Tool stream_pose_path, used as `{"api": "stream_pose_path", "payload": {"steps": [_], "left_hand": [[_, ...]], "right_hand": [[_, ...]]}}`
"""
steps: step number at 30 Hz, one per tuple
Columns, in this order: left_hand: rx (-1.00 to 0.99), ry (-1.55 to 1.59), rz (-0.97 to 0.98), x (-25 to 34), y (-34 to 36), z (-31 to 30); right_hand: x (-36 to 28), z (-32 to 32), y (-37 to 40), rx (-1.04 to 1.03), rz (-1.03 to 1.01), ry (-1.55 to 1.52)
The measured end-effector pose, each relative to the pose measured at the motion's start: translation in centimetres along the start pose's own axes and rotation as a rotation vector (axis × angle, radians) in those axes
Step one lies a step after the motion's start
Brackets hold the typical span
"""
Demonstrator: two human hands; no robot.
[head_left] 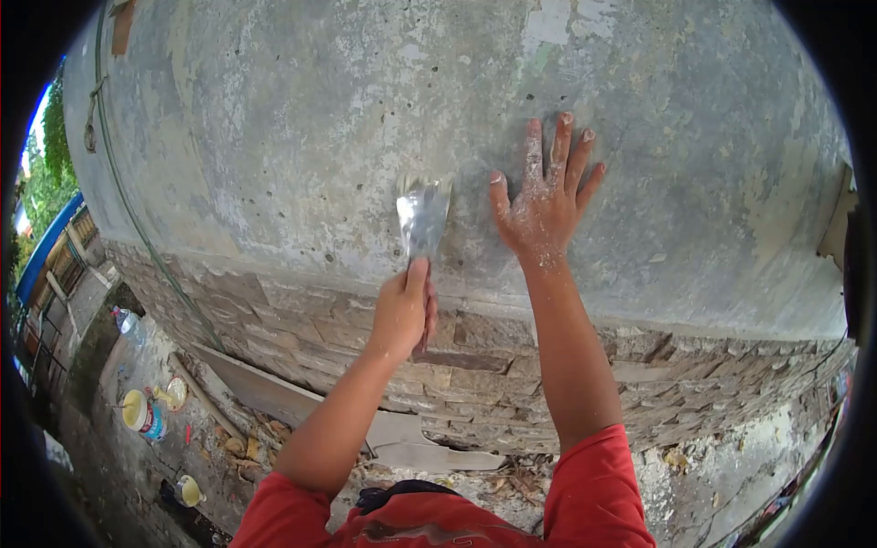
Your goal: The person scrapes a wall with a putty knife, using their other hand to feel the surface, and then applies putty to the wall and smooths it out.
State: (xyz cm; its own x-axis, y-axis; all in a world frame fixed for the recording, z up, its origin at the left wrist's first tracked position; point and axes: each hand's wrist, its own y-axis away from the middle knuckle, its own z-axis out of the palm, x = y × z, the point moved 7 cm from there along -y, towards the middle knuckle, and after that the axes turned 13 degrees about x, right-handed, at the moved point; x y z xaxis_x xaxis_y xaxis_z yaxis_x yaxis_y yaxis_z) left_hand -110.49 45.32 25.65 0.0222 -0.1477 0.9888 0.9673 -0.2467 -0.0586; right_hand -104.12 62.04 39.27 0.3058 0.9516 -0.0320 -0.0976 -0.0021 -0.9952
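Note:
My left hand (402, 313) is wrapped round the handle of a metal scraper (424, 219), thumb along its neck. The scraper's wide blade points up and lies against the grey, patchy wall (311, 173). To the right of the blade, my right hand (544, 201) rests flat on the wall with its fingers spread, holding nothing. White dust covers its back and fingers. Flaked paint and small dark holes mark the wall around both hands.
Stone cladding (493, 365) runs below the plaster. At the lower left on the ground are a paint bucket (137, 411), a plastic bottle (131, 327), a small cup (190, 490) and a wooden stick (208, 396). A green hose (137, 219) hangs down the wall's left side.

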Motion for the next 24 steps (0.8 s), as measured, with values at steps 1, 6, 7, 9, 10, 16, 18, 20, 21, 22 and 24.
{"api": "stream_pose_path", "payload": {"steps": [1, 6, 7, 9, 10, 16, 18, 20, 21, 22, 24], "left_hand": [[-0.023, 0.002, 0.039, 1.8, -0.3, 0.3], [-0.015, -0.026, 0.034, -1.3, 0.3, 0.5], [-0.018, -0.026, 0.037, -1.4, 0.4, 0.6], [0.011, 0.007, -0.032, -1.7, 0.5, 0.5], [0.009, 0.007, -0.03, -0.5, 0.2, 0.7], [-0.035, 0.094, 0.089, 4.0, -1.3, 1.5], [-0.048, 0.114, 0.057, 2.9, -1.0, 1.2], [-0.05, 0.105, 0.048, 1.5, -0.6, 1.1], [-0.05, 0.097, 0.042, 0.7, -0.4, 1.0], [-0.052, 0.097, 0.041, -0.2, 0.0, 0.8], [-0.045, 0.074, -0.003, -1.9, 0.5, 0.5]], "right_hand": [[-0.2, 0.0, -0.1, -0.006, 0.003, -0.004], [0.0, 0.1, 0.1, -0.018, -0.025, 0.011], [0.1, 0.2, 0.2, -0.015, -0.024, 0.013], [-0.1, 0.2, 0.2, 0.007, -0.047, 0.019], [-0.1, 0.0, 0.1, 0.008, -0.048, 0.021], [-0.1, 0.0, 0.0, 0.013, -0.047, 0.019], [-0.1, -0.1, 0.1, -0.003, -0.045, 0.02], [-0.2, -0.1, 0.0, -0.014, -0.037, 0.021], [-0.2, -0.1, 0.0, -0.021, -0.03, 0.02], [-0.1, -0.1, 0.1, -0.022, -0.03, 0.022], [-0.1, 0.0, 0.1, 0.001, -0.046, 0.018]]}}
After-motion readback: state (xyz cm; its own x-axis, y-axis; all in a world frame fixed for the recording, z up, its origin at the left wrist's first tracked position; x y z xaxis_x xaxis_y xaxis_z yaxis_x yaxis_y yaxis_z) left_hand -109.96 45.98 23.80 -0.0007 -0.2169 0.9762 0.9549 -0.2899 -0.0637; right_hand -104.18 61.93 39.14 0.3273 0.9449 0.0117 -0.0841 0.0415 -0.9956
